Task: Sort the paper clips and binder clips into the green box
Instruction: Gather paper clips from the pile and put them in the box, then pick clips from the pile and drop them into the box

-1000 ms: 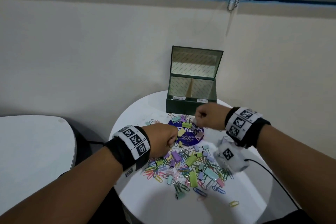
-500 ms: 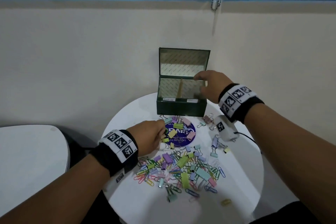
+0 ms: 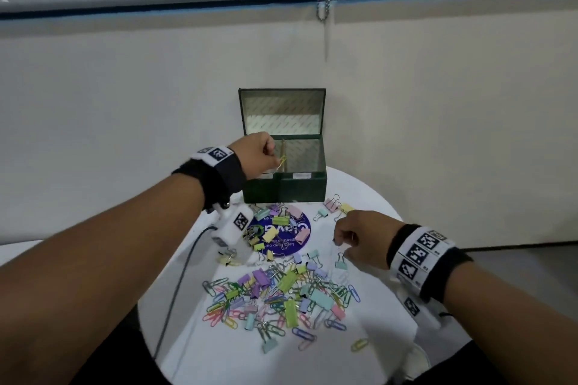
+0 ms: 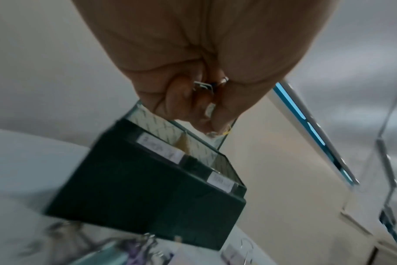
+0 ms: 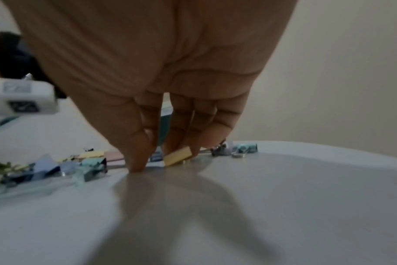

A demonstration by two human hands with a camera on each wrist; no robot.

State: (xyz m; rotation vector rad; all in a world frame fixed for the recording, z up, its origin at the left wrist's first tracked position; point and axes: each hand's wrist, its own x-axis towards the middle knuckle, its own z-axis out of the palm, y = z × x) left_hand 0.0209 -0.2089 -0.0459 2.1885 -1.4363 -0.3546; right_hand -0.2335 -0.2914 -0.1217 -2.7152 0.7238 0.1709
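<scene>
The green box [image 3: 284, 191] stands open at the back of the round white table [image 3: 359, 353], split by a divider into two compartments. My left hand [image 3: 275, 159] hovers over its left compartment and pinches a yellow paper clip [image 3: 282, 161]; in the left wrist view the curled fingers [image 4: 188, 100] also hide some metal wire. My right hand [image 3: 341, 241] points down at the table right of the clip pile [image 3: 275, 294]. Its straight fingertips [image 5: 184, 143] touch the surface beside a small yellow binder clip [image 5: 178, 158], holding nothing I can see.
Loose binder clips [image 3: 333, 206] lie just in front of the box and on a purple round sticker [image 3: 300, 236]. A grey cable [image 3: 178, 284] runs down the table's left side. A wall rises close behind the box. Another white tabletop [image 3: 12, 251] shows at far left.
My left hand rose from the pile to the box's left compartment with the yellow paper clip. My right hand left the box and came down to the table on the right.
</scene>
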